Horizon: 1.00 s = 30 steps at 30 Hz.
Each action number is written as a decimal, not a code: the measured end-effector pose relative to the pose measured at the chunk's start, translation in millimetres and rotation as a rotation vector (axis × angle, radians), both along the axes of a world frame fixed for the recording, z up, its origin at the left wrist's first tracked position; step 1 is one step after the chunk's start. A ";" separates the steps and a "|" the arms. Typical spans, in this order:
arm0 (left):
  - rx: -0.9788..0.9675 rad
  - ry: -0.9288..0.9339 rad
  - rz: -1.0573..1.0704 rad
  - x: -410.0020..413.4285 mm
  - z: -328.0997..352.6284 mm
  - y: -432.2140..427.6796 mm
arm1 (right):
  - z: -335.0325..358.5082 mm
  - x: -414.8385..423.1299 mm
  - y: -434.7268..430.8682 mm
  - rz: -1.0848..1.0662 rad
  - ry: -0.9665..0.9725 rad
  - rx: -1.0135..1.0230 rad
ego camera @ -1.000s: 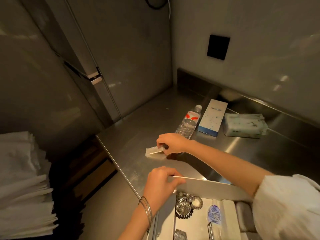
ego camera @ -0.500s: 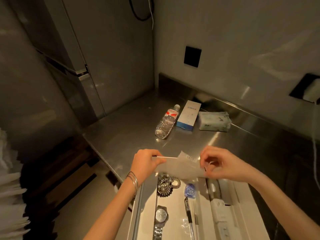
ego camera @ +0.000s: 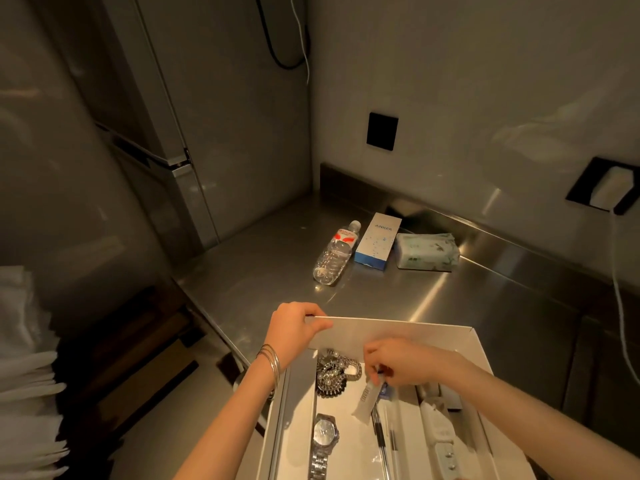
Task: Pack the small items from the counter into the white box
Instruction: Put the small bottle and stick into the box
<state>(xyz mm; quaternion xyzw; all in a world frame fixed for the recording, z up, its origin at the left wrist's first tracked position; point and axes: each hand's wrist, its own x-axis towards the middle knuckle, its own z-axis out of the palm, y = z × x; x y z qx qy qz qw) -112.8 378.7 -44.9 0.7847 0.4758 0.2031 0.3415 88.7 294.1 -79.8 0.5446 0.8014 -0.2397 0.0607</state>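
steel counter (ego camera: 450,306), grey walls (ego camera: 485,81); left hand (ego camera: 294,336) tight on white box (ego camera: 398,328), right hand (ego camera: 408,367) around tube (ego camera: 365,400)

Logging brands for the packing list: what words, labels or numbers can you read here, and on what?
"ANKER": on the blue-and-white carton.
Label on the bottle: too blurred to read.
Print on the tissue pack: too small to read.
Print on the tube in the right hand: blurred.

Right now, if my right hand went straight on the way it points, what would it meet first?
Probably the pearl-studded jewellery lying in the white box, just beyond the right hand; height above it is unclear.
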 end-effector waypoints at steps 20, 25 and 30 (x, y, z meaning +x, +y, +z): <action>0.000 -0.006 0.019 -0.1 -0.5 0.2 | -23.9 -24.3 -22.7 0.312 -0.094 0.116; -0.003 0.003 0.016 0.3 -0.9 -0.3 | -30.9 -40.7 -39.1 0.505 -0.026 0.013; 0.010 0.006 0.013 -0.1 0.1 -0.7 | -23.5 -53.5 -44.4 0.544 0.107 -0.290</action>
